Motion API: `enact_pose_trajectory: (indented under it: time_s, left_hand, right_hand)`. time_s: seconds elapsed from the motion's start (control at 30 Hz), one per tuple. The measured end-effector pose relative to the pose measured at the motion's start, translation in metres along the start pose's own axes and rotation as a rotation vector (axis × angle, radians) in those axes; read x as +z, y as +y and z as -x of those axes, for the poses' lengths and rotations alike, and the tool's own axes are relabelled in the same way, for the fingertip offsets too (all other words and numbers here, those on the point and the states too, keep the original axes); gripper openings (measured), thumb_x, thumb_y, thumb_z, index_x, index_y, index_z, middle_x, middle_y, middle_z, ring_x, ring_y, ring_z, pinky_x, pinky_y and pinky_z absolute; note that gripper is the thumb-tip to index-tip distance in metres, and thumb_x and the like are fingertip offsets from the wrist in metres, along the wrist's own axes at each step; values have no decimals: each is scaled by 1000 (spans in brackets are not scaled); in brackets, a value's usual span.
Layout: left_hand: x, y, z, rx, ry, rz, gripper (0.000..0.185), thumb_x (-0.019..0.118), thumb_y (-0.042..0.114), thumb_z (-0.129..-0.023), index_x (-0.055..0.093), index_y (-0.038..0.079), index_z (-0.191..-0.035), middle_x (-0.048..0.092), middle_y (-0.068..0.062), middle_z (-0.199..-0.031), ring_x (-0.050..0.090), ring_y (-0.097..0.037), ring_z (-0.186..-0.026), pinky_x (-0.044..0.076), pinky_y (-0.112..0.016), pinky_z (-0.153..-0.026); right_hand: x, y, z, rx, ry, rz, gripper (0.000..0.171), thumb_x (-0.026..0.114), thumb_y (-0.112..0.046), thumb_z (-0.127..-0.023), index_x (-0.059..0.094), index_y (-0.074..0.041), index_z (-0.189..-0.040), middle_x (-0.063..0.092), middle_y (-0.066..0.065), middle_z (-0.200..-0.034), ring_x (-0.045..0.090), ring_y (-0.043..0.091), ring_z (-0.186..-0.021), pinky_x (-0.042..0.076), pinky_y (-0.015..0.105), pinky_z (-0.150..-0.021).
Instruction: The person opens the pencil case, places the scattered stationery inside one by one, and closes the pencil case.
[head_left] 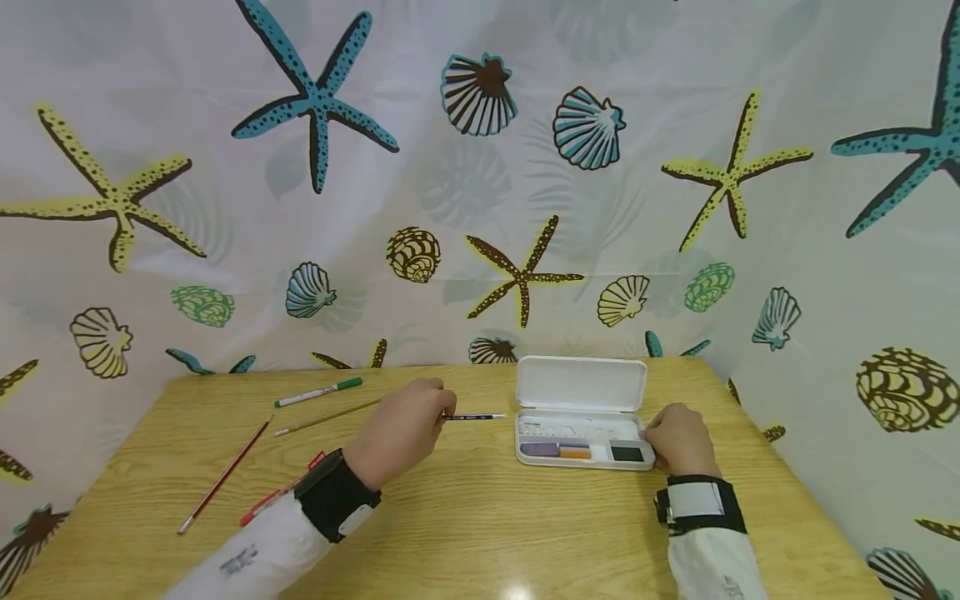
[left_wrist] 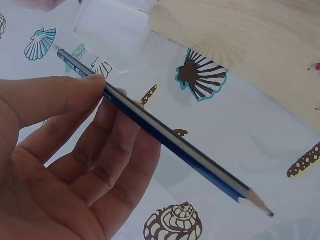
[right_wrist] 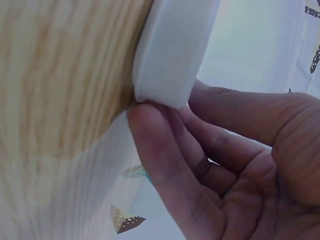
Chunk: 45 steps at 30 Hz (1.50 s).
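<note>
One blue pencil [head_left: 474,417] in left hand [head_left: 401,429]; one white case [head_left: 581,437], three pens lying

My left hand [head_left: 401,429] pinches a glossy lacquered wooden pencil [left_wrist: 165,135], my right hand [head_left: 678,439] grips the smooth white plastic case [head_left: 581,417] on the matt wood-grain table [head_left: 480,517]

Left hand [head_left: 401,429], centre frame, has thumb and fingers curled in a pinch; right hand [head_left: 678,440], lower right, rests with fingers bent (both wrists strapped).
</note>
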<state>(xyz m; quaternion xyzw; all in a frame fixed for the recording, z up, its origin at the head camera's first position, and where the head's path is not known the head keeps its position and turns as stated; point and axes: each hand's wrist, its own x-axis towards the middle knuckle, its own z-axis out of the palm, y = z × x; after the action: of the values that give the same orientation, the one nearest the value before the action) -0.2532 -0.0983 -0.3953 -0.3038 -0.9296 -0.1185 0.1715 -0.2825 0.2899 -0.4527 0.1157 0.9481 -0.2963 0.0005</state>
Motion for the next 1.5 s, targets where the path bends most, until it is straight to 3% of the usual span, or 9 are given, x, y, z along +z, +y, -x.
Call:
enact_pose_trajectory:
  time_s: [0.27,0.9,1.23,1.5]
  left_hand:
    - [8,8,-24,42,-1,-21,10,78,1,-90,76,12,-90,62,1,-82,60,-14,-77,55,-29,-70]
    - [17,43,-73,151,9,51,16,68,-2,-96,71,11,-87,65,-2,-87,62,-18,-87,54,-32,-76]
    - [29,70,-99,145,-41,35,17,66,-3,-97,74,12,-93,67,0,-91,65,-15,-89,53,-27,-75]
    - [47,88,-119,152,-41,64,17,67,-1,-97,74,13,-90,66,2,-88,63,-11,-84,50,-22,-68]
  right_hand:
    - [-2,1,1,-7,8,0,19,68,-6,-94,75,7,-81,61,8,-64,59,21,-54,43,29,-47]
    - [-3,1,3,5,18,-11,20,68,-6,-94,74,7,-80,62,9,-63,59,22,-54,43,29,-47]
    - [-4,0,4,12,25,-17,17,69,-5,-93,74,9,-85,63,11,-67,60,24,-56,45,29,-47]
    - [-1,0,5,23,9,-14,17,70,-6,-93,75,8,-85,63,10,-67,60,22,-55,44,28,-47]
